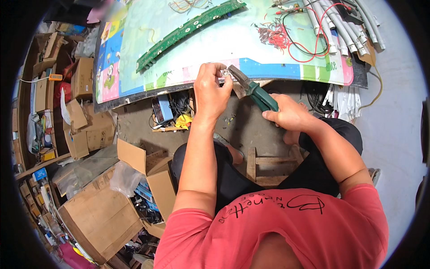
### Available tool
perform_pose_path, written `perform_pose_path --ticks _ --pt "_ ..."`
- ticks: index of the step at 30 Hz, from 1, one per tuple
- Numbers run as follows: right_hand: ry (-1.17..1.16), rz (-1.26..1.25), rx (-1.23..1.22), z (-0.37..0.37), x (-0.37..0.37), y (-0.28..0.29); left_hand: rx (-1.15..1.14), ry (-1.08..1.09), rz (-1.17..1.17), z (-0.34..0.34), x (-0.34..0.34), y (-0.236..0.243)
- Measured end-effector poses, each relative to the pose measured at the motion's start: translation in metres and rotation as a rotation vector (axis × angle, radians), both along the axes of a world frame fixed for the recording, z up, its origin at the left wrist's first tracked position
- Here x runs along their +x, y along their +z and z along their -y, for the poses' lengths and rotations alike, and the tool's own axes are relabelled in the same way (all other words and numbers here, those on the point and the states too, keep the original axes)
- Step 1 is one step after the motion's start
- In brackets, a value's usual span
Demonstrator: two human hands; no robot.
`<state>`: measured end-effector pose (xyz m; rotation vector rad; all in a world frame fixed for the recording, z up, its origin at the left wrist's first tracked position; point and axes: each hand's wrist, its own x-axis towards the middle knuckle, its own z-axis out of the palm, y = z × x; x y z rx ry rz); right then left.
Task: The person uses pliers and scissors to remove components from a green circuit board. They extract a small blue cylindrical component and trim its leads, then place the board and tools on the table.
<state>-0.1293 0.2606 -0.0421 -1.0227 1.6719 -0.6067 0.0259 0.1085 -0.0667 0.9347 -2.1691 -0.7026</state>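
Just over the near edge of the table, my left hand (210, 92) pinches a small pale metal-looking piece (225, 72) between thumb and fingers; its exact kind is too small to make out. My right hand (288, 112) is wrapped round the dark green handles of a pair of pliers (260, 95). The pliers' metal jaws point up and left, with their tip right beside the small piece; I cannot tell whether they touch it. Beyond my left hand a long green circuit board (188, 33) lies slantwise on the table.
A colourful printed mat covers the table (215, 49). On it lie red wire offcuts (274, 35), red and black test leads (309, 58) and several white tubes (347, 29). An opened cardboard box (162, 193) stands at my left, near a crowded shelf (45, 89). A wooden stool (271, 160) is below.
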Motion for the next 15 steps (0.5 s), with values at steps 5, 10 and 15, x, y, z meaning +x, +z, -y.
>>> perform_pose_path --ticks 5,10,15 --pt "-0.078 0.024 0.055 -0.001 -0.009 -0.022 -0.003 0.002 0.058 0.001 0.001 -0.011" --pt "-0.085 -0.062 -0.050 -0.003 -0.015 -0.025 0.291 0.063 -0.050 -0.006 -0.008 -0.051" --pt "-0.086 -0.272 -0.078 -0.006 -0.009 -0.058 0.203 -0.001 0.225 -0.031 -0.013 -0.125"
